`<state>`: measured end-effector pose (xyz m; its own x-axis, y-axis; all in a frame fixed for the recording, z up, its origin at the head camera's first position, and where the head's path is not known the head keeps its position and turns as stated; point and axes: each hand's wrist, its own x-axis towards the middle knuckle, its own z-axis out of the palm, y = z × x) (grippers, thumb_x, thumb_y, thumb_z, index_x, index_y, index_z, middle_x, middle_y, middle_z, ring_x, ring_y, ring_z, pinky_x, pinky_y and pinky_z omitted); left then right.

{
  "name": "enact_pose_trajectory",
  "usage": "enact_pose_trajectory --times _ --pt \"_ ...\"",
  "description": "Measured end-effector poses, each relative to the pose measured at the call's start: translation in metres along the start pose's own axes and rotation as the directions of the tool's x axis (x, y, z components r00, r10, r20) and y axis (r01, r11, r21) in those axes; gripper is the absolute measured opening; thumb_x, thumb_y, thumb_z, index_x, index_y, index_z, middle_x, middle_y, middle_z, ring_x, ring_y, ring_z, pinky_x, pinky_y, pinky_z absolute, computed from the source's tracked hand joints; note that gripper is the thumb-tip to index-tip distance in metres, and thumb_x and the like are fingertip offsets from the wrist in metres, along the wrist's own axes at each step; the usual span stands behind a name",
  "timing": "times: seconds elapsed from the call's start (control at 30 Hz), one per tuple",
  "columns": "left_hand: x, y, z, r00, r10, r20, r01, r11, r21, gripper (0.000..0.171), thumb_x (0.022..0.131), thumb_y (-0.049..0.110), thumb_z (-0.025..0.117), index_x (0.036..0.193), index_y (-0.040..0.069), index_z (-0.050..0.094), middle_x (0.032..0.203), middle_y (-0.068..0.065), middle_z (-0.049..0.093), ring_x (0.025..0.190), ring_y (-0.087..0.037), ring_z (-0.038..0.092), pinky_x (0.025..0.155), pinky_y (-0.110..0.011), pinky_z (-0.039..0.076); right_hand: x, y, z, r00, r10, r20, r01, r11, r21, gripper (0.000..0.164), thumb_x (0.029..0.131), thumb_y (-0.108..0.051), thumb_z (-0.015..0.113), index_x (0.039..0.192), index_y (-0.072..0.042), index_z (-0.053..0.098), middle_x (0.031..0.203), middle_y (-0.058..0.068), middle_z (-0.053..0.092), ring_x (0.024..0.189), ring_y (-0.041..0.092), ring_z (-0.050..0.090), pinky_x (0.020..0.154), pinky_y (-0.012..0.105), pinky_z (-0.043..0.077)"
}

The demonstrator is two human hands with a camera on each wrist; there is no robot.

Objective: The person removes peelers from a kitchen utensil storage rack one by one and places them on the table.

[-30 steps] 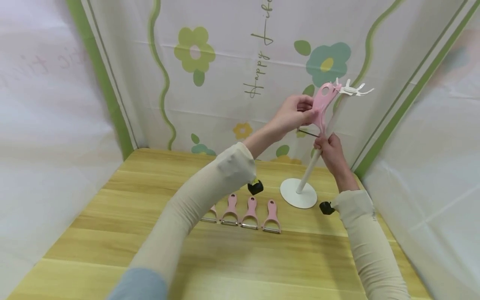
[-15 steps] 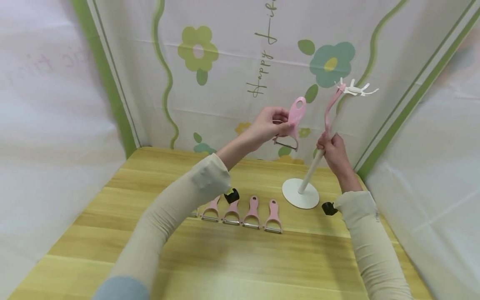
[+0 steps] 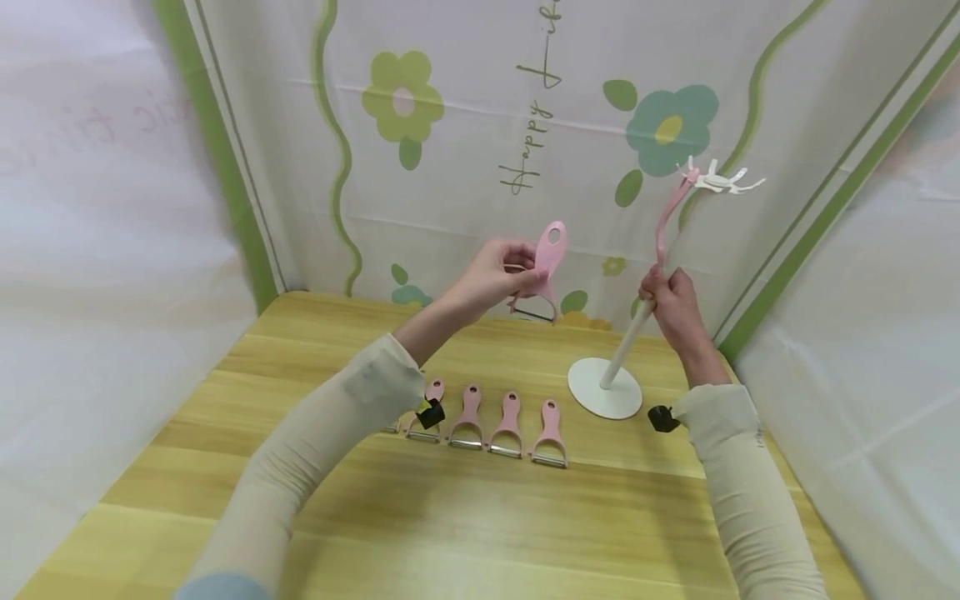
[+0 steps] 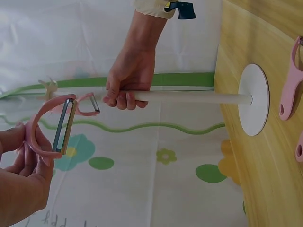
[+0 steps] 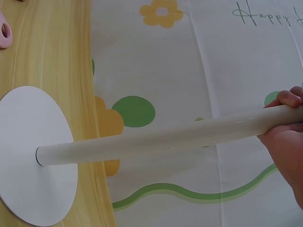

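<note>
My left hand (image 3: 491,273) pinches a pink Y-shaped peeler (image 3: 552,250) by its handle, held up in the air with the holed end on top and the blade below. In the left wrist view, the metal blade (image 4: 64,125) faces the table side. My right hand (image 3: 675,302) grips the pole (image 3: 626,343) of a white stand partway up. White hooks (image 3: 722,181) spread from the stand's top. A second pink peeler (image 3: 667,218) hangs from a left-hand hook, alongside the pole, its lower end close to my right fingers.
Several more pink peelers (image 3: 550,423) lie in a row on the wooden table (image 3: 480,525), the leftmost partly behind my left sleeve. The stand's round white base (image 3: 585,392) is on the table at the right. Printed cloth (image 3: 450,183) walls in the back and sides.
My left hand has moved left and down, away from the stand's hooks, with the peeler still held. The other peeler stays hanging. My right hand keeps its grip on the pole.
</note>
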<state>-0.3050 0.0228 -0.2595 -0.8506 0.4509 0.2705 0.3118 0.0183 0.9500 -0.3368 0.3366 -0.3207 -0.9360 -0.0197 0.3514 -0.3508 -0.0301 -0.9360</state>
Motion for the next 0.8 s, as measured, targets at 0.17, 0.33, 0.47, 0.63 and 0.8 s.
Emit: enact_pose_trajectory --times 0.17,0.33,0.47,0.63,0.8 --pt "-0.012 -0.008 -0.009 1.000 -0.003 -0.020 0.003 1.000 -0.008 0.019 0.094 -0.001 0.064 0.112 -0.008 0.064 0.091 -0.007 0.064 0.079 -0.013 0.064 0.060 -0.018 0.053 0.001 0.001 0.000 1.000 0.024 -0.010 -0.024 1.000 -0.007 0.008 0.105 -0.004 0.043 0.097 -0.006 0.042 0.077 -0.003 0.044 0.069 0.009 0.039 0.065 0.019 0.042" --pt "-0.024 -0.015 -0.016 0.999 -0.037 -0.026 0.037 0.999 -0.003 0.018 0.094 -0.001 0.064 0.111 -0.009 0.064 0.088 -0.005 0.063 0.078 -0.012 0.064 0.060 -0.018 0.053 0.000 0.001 0.000 1.000 -0.006 -0.005 0.006 0.999 0.035 0.011 0.104 -0.006 0.046 0.094 -0.006 0.042 0.075 -0.004 0.043 0.068 0.009 0.038 0.064 0.020 0.041" --pt "-0.035 -0.021 -0.022 0.997 -0.069 -0.029 0.070 0.997 0.020 0.018 0.094 0.000 0.064 0.111 -0.007 0.064 0.087 -0.004 0.063 0.078 -0.012 0.064 0.060 -0.019 0.053 -0.001 0.000 -0.001 1.000 -0.021 -0.009 0.022 0.999 0.045 0.012 0.104 -0.007 0.049 0.093 -0.008 0.043 0.074 -0.004 0.045 0.068 0.008 0.040 0.065 0.020 0.042" --pt "-0.048 -0.031 -0.032 0.995 -0.091 -0.048 0.092 0.995 0.033 0.019 0.094 0.000 0.064 0.112 -0.008 0.064 0.087 -0.003 0.063 0.077 -0.011 0.064 0.060 -0.019 0.053 -0.002 -0.001 0.000 1.000 -0.016 0.004 0.016 0.998 0.059 0.011 0.104 -0.011 0.049 0.095 -0.007 0.044 0.076 -0.004 0.045 0.069 0.008 0.039 0.066 0.020 0.041" --pt "-0.063 -0.044 -0.045 0.985 -0.153 -0.075 0.156 0.987 0.040 0.021 0.095 0.001 0.063 0.113 -0.008 0.063 0.089 -0.004 0.062 0.074 -0.011 0.062 0.055 -0.018 0.051 -0.001 -0.001 0.001 1.000 -0.016 0.014 0.015 0.997 0.069 0.009 0.105 -0.007 0.046 0.096 -0.007 0.043 0.077 -0.004 0.043 0.070 0.007 0.039 0.066 0.020 0.041"
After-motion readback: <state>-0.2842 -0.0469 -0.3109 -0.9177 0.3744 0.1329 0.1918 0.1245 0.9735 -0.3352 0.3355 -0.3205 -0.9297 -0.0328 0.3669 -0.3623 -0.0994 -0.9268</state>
